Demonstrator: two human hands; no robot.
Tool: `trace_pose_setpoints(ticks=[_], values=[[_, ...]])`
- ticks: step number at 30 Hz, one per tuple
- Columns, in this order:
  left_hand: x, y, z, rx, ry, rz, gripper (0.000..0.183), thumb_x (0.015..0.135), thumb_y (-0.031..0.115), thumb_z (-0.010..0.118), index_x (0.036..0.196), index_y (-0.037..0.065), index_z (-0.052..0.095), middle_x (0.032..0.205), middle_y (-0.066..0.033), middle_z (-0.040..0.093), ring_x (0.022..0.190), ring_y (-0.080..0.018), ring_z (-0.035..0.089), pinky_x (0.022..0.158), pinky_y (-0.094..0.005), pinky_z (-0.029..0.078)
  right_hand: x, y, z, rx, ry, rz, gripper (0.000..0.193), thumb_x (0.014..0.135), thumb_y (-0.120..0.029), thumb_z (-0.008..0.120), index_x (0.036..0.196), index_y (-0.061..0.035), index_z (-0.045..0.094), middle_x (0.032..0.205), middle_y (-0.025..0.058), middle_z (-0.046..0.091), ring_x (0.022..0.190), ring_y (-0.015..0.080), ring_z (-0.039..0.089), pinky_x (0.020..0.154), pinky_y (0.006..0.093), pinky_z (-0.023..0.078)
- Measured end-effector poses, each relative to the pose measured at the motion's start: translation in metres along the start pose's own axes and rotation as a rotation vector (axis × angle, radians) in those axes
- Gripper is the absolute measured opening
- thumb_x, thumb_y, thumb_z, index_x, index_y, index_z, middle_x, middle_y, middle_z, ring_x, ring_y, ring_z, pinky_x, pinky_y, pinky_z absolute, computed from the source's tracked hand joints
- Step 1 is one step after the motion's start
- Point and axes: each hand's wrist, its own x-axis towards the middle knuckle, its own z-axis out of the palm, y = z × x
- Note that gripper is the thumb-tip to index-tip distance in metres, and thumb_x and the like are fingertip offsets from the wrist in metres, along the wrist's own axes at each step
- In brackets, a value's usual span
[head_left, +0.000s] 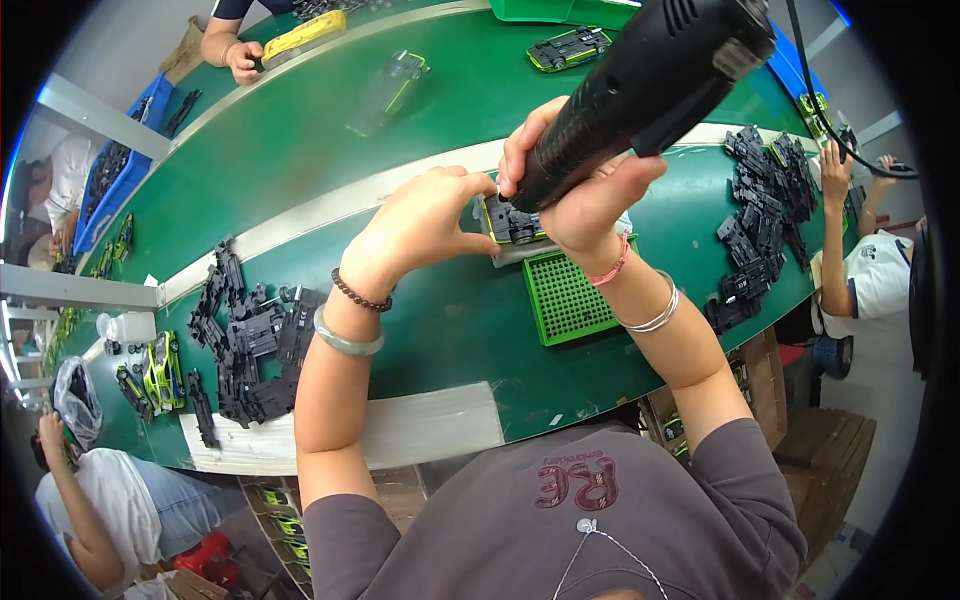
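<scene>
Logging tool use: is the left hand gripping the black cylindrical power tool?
No, the right hand grips that tool; the left hand is at a black plastic chassis.

Our right hand (588,208) grips a black electric screwdriver (625,105), its tip hidden from us, above an upturned toy car (516,222) whose black chassis faces up. Our left hand (420,215) curls thumb and fingers about the car's left end. Just beside it, nearer us, we have a green perforated tray (584,335) on the green worktable (440,340). Piles of black chassis (255,335) lie to either side, and past the pale rail a co-worker's hand (243,60) touches a yellow object (305,35).
</scene>
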Motion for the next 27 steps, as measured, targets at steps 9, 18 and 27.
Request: trace_pose_setpoints(ticks=[9, 18, 27], values=[[0.000, 0.000, -0.001, -0.026, 0.013, 0.032, 0.047, 0.059, 0.022, 0.078, 0.098, 0.004, 0.059, 0.084, -0.0169, 0.059, 0.085, -0.0344, 0.056, 0.075, -0.0411, 0.045, 0.000, 0.010, 0.005, -0.085, -0.051, 0.063, 0.094, 0.060, -0.089, 0.029, 0.081, 0.0003, 0.048, 0.062, 0.0076, 0.053, 0.053, 0.0125, 0.052, 0.050, 0.0224, 0.042], [0.001, 0.017, -0.012, -0.075, -0.024, -0.063, 0.049, 0.055, 0.022, 0.080, 0.095, 0.003, 0.058, 0.091, -0.0158, 0.060, 0.090, -0.0355, 0.056, 0.078, -0.0399, 0.045, 0.001, 0.017, 0.012, 0.033, -0.066, -0.038, 0.066, 0.078, -0.066, 0.049, 0.066, -0.0014, 0.051, 0.054, 0.0019, 0.050, 0.046, 0.0075, 0.048, 0.042, 0.0209, 0.037], [0.002, 0.011, -0.003, -0.098, 0.005, -0.034, 0.044, 0.054, 0.020, 0.081, 0.084, 0.003, 0.054, 0.084, -0.0142, 0.059, 0.084, -0.0347, 0.055, 0.074, -0.0386, 0.045, -0.001, 0.021, 0.010, -0.013, -0.038, 0.023, 0.070, 0.080, -0.068, 0.043, 0.061, -0.0017, 0.050, 0.051, 0.0014, 0.049, 0.044, 0.0075, 0.047, 0.041, 0.0211, 0.035]])
